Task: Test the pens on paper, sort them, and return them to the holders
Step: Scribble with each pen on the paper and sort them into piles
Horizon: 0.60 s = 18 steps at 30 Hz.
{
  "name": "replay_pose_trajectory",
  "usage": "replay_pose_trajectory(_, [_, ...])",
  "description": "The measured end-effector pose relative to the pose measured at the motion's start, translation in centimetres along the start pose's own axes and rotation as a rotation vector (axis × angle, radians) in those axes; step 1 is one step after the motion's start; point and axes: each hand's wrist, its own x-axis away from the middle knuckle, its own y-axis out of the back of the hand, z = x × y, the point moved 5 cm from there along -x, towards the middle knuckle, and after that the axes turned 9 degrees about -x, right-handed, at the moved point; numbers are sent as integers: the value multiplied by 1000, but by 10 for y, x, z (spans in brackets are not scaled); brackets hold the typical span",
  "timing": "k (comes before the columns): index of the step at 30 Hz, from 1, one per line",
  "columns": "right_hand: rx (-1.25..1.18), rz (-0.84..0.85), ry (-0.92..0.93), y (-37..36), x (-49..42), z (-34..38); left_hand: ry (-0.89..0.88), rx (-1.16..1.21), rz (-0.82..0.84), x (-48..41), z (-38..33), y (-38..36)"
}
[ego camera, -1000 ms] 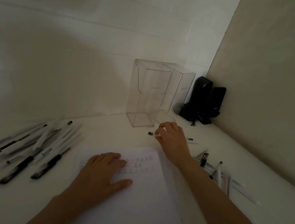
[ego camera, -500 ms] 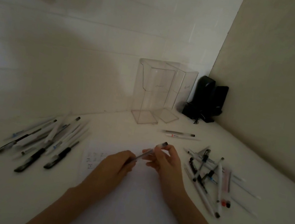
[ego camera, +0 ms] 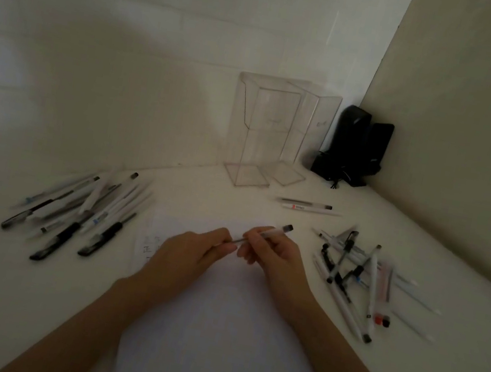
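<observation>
Bench (ego camera: 21, 294) space is taken at the middle by a paper sheet (ego camera: 211, 337), over which one pen (ego camera: 274, 231) is held in both hands. Its long axis is slanted: the lower end is pinched by the fingers (ego camera: 222, 244) of the left hand (ego camera: 190, 251), the barrel is gripped by the right hand (ego camera: 278, 254), and the dark end is raised rightward, with the clear holders (ego camera: 260, 129) well beyond. Marks (ego camera: 150, 244) on the sheet cannot be read.
</observation>
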Motion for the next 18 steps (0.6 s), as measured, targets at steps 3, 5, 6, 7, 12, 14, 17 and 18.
replay_pose_trajectory(3, [17,-81,34,8,-3,10,39,70,33,1,-3,0])
replay_pose_trajectory(5, [-13,-270,107,29,-3,23,41,46,43,3,-6,0])
replay_pose_trajectory(6, [-2,-376,141,41,-2,29,5,-3,35,4,-8,0])
replay_pose_trajectory(7, [22,-458,153,53,0,32,-56,-62,21,6,-11,0])
replay_pose_trajectory(12, [254,-418,20,58,-1,23,-259,-294,138,11,-27,-22])
replay_pose_trajectory(14, [365,-340,-32,51,-7,13,-255,-310,186,12,-29,-28])
replay_pose_trajectory(17, [445,-279,-30,48,-13,5,-259,-307,174,10,-30,-29])
replay_pose_trajectory(18, [440,-276,-16,49,-14,5,-268,-323,161,10,-30,-27])
